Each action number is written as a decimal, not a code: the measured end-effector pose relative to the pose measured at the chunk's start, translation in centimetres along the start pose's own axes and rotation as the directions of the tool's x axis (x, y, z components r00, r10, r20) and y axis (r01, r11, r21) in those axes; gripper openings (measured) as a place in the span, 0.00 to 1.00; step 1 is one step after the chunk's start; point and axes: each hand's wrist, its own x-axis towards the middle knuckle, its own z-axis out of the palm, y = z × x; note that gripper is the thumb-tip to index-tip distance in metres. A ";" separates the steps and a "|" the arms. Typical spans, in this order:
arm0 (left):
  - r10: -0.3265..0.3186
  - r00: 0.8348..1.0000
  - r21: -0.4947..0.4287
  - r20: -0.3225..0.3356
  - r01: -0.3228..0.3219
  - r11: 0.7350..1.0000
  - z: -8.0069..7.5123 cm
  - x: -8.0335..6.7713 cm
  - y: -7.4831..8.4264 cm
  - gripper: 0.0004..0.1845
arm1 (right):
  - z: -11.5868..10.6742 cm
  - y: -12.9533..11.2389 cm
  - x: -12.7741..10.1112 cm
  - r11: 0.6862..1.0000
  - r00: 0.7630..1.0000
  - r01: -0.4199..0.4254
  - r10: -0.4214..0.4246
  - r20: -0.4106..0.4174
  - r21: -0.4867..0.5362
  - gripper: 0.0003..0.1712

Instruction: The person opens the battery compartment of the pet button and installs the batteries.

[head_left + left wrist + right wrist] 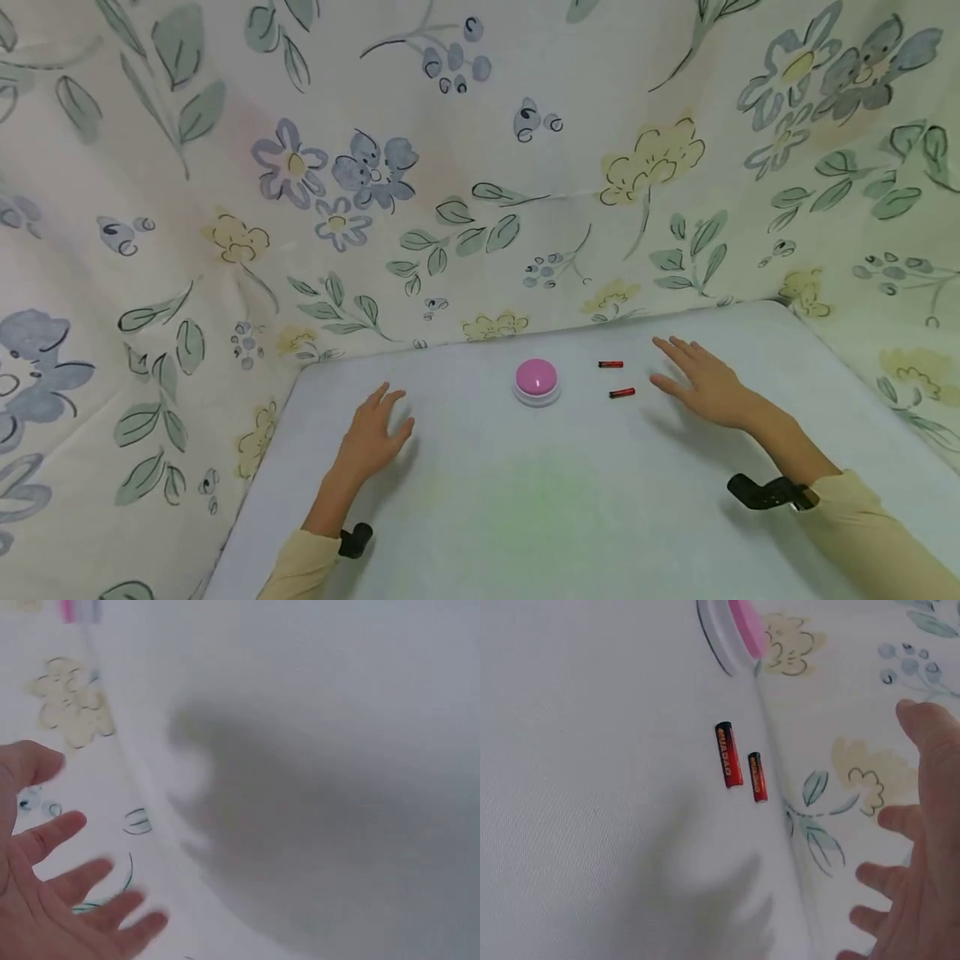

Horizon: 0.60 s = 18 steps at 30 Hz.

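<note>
A round push button with a pink dome on a white base stands on the white table. To its right lie two small red and black batteries, a nearer one and a farther one; the right wrist view shows both batteries side by side. My right hand hovers over the table just right of the batteries, fingers spread and holding nothing. On the left side, my left hand is raised above the table with loosely spread fingers, apart from the button.
A white table fills the lower part of the head view. Floral cloth hangs behind its far edge and along both sides. Dark wrist cameras are strapped at the cuffs of both sleeves.
</note>
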 end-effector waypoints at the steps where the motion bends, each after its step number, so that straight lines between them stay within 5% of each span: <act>1: 0.016 1.000 -0.094 -0.002 -0.016 0.995 -0.1 0.1 -0.1 0.24 | -0.1 0.2 0.0 0.998 1.000 0.006 -0.005 -0.004 0.069 0.40; 3: 0.025 0.999 -0.301 0.024 -0.017 0.953 -0.1 0.2 -0.2 0.21 | -0.1 0.8 0.2 0.977 1.000 0.025 -0.022 -0.017 0.210 0.35; 6: -0.006 0.993 -0.544 0.117 0.069 0.837 0.2 0.3 -0.2 0.21 | 0.4 1.4 -0.1 0.930 0.998 0.033 -0.014 -0.055 0.365 0.28; 9: -0.031 0.980 -0.674 0.198 0.159 0.721 0.8 0.4 -0.2 0.24 | 1.3 1.9 -0.1 0.885 0.995 0.051 -0.006 -0.097 0.463 0.23; 12: -0.043 0.973 -0.739 0.227 0.201 0.643 1.6 0.6 -0.2 0.27 | 2.3 2.0 0.0 0.857 0.993 0.058 0.006 -0.122 0.513 0.22; 15: -0.028 0.973 -0.764 0.227 0.196 0.615 2.4 0.8 0.1 0.28 | 3.4 1.7 0.5 0.840 0.991 0.077 -0.005 -0.134 0.537 0.22; 18: -0.005 0.975 -0.766 0.223 0.178 0.618 3.2 1.3 0.4 0.29 | 4.4 1.3 1.2 0.824 0.988 0.115 -0.035 -0.151 0.555 0.22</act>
